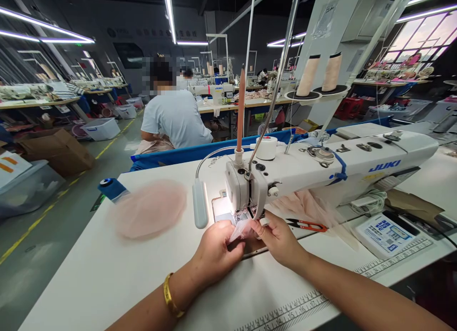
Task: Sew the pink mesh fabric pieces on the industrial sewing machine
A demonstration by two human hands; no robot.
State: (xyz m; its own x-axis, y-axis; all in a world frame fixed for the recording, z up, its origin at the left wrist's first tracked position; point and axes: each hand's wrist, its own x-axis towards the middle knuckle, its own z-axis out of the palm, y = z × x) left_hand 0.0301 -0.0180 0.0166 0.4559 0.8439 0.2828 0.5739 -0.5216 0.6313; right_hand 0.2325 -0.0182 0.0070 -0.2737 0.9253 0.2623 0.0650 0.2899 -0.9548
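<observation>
My left hand (pixel 214 252) and my right hand (pixel 278 238) both pinch a small piece of pale pink fabric (pixel 240 231) just in front of the needle of a white JUKI sewing machine (pixel 321 171). The fingers of both hands are closed on the cloth. A gold bangle sits on my left wrist. The fabric lies under the lit presser-foot area. A round pale pink fabric piece (pixel 148 209) lies on the white table (pixel 107 274) to the left, apart from my hands.
Red-handled thread snips (pixel 307 225) lie right of my right hand. A control panel (pixel 387 231) sits at the right. Two thread cones (pixel 319 74) stand behind the machine. A person in a light shirt (pixel 174 116) sits ahead with their back to me. Boxes and bins line the aisle on the left.
</observation>
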